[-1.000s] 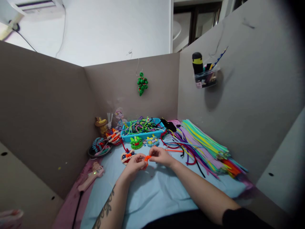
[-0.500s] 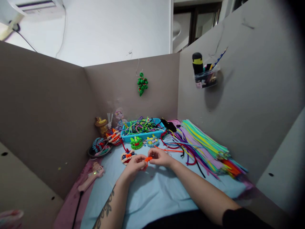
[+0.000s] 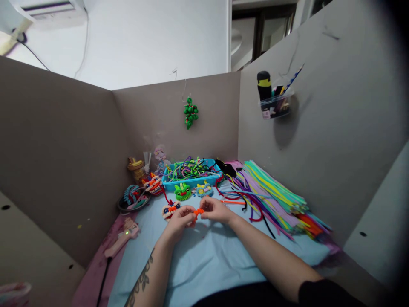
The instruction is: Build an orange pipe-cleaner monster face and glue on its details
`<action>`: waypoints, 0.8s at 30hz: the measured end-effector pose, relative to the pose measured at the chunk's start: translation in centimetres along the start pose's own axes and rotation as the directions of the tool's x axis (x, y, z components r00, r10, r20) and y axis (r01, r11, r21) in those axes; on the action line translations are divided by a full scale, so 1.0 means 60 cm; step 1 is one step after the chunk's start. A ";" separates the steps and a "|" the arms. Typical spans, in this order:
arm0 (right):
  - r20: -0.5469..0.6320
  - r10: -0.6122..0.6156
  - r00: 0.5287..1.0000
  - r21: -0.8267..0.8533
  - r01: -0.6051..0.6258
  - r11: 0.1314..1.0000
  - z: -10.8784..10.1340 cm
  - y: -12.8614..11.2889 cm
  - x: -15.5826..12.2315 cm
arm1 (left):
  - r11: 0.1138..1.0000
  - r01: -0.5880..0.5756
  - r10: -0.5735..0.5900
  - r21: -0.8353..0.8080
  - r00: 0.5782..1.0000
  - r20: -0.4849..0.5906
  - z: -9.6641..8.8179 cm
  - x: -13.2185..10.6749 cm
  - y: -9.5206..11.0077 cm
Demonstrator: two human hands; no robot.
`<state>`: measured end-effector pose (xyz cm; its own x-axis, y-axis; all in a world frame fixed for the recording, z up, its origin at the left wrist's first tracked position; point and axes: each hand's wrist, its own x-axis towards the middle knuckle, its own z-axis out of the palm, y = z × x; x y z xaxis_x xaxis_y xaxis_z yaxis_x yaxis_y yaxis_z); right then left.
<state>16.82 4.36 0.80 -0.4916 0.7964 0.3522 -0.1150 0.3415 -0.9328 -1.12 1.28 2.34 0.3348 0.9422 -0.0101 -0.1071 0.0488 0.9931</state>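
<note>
Between my two hands is a small piece of bent orange pipe cleaner [image 3: 198,211], held above the light blue cloth [image 3: 211,260]. My left hand [image 3: 182,218] pinches its left end, and my right hand [image 3: 213,210] grips the right end with thumb and fingers. Part of the orange piece is hidden behind the fingers. Just beyond my left hand lies a white, orange and blue pipe-cleaner animal head [image 3: 169,209]. Farther back sit a green head [image 3: 182,192] and a light blue one with yellow parts [image 3: 205,189].
A blue basket [image 3: 179,185] of tangled pipe cleaners stands at the back. Bundles of straight pipe cleaners [image 3: 275,192] spread on the right. On the left lie a pink glue gun [image 3: 123,238] with a cord and a dark bowl [image 3: 134,209]. Grey panels [image 3: 179,140] enclose the table.
Both hands keep nearly the same place. The orange pipe cleaner has shifted very slightly between the fingers.
</note>
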 end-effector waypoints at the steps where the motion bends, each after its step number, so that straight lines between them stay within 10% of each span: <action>1: 0.012 -0.005 1.000 0.021 0.005 1.000 0.000 0.002 0.000 | 1.000 -0.001 0.001 -0.001 1.000 -0.003 0.000 0.000 0.000; 24: 0.193 0.048 0.980 0.098 -0.068 0.993 0.001 0.003 -0.003 | 0.999 0.027 -0.026 0.036 1.000 -0.011 -0.004 0.001 -0.006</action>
<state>16.82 4.26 0.56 -0.6540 0.7004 0.2858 -0.1653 0.2364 -0.9575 -1.30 1.42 1.96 0.3274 0.9441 -0.0374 -0.0645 0.0618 0.9960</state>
